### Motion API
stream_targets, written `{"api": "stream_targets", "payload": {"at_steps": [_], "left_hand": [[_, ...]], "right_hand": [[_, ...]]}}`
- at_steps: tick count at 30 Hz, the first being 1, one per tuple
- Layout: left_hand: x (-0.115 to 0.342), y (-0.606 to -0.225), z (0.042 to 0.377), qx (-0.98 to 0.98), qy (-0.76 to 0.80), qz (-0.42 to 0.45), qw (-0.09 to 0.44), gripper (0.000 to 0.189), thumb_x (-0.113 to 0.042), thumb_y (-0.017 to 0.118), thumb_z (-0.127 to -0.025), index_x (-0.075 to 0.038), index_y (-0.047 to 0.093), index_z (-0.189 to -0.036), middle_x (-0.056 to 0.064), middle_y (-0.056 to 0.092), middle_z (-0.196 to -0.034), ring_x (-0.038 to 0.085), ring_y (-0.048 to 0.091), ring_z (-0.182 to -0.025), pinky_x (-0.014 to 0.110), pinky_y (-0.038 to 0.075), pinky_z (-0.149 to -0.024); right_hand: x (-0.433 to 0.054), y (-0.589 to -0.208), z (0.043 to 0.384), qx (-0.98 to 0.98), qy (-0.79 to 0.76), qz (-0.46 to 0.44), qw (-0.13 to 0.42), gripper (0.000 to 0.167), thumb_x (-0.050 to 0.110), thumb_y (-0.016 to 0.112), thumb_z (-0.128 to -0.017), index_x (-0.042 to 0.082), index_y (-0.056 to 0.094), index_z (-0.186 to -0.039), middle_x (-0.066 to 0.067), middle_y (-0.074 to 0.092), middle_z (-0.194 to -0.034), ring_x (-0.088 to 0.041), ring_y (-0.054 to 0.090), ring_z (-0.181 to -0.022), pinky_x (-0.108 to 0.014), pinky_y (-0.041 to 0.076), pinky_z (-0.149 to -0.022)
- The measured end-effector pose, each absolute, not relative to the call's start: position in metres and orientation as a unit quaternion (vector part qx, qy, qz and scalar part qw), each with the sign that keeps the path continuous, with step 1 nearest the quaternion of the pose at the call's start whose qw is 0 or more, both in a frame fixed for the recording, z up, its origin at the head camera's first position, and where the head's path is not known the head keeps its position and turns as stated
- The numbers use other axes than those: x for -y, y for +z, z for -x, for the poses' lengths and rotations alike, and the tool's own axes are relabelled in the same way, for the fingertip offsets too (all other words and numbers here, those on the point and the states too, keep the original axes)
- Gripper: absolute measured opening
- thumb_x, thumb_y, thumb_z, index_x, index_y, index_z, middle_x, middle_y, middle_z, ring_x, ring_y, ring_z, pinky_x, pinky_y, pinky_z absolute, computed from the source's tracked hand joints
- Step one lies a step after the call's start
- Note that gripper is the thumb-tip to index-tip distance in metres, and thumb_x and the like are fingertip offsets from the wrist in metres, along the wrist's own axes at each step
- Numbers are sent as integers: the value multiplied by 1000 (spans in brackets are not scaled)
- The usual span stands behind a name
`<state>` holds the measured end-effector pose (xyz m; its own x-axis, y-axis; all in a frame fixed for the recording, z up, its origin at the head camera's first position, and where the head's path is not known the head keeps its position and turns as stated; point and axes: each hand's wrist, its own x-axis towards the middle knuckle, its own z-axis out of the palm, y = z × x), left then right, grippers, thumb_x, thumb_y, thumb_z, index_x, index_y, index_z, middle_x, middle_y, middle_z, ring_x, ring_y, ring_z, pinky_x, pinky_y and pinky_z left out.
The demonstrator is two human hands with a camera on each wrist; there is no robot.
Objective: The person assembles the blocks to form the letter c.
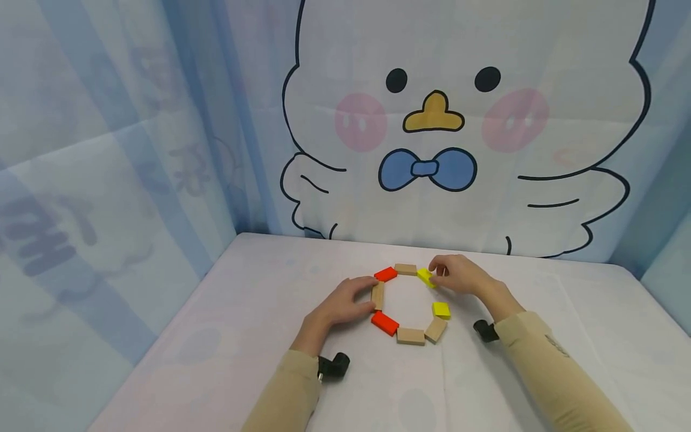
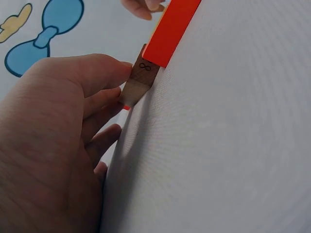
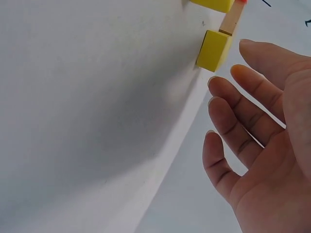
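Several red, yellow and plain wooden blocks lie in a ring on the white-covered table. At the ring's left side, my left hand [image 1: 345,301] touches the outer side of a wooden block [image 1: 378,296], thumb and fingers spread along it. The left wrist view shows an 8-like mark on this wooden block [image 2: 141,77], with a red block [image 2: 170,34] against its end. My right hand [image 1: 459,275] is beside the upper yellow block [image 1: 425,276], fingers loosely bent. In the right wrist view, a gap shows between those fingers and the yellow block [image 3: 213,51].
Another yellow block [image 1: 441,310] sits at the ring's right, with a gap above it. Wooden blocks [image 1: 411,336] and a red block [image 1: 385,323] form the near side. Behind the table [image 1: 259,270] hangs a cloth [image 1: 432,216] with a cartoon bird.
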<state>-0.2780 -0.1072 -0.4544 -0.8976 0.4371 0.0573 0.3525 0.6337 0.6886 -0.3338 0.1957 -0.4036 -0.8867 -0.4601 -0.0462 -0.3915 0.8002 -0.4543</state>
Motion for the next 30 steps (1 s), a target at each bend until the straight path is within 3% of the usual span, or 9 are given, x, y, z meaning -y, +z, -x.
{"api": "stream_targets", "payload": {"at_steps": [10,16,30], "left_hand": [[108,-456,280,-903,363,-221,64,56,-28,64,-94,-16,53,-147,3,46,-154,25,37,-143,48,26,-118],[109,-455,279,-901,376,-205,62,59,-30,66,-93,-17,52,-149,3,45,-154,25,38,-142,49,32,-116],[118,-454,274,-900,402,-165,38,58,-27,68,-93,-18,51,-148,4,45,-154,25,40,-141,49,33,-115]], "right_hand": [[-207,-398,318,-948,-215,233,31,28,18,71,-95,1,66,-117,-4,62,-93,-20,55,-80,-34,50,-71],[-213,-394,308,-949,-211,233,7,27,16,70,-94,1,65,-116,-3,61,-93,-22,55,-82,-36,51,-72],[-207,-384,296,-957,-202,207,-5,31,18,70,-95,0,65,-120,-5,62,-93,-21,55,-79,-35,51,-69]]}}
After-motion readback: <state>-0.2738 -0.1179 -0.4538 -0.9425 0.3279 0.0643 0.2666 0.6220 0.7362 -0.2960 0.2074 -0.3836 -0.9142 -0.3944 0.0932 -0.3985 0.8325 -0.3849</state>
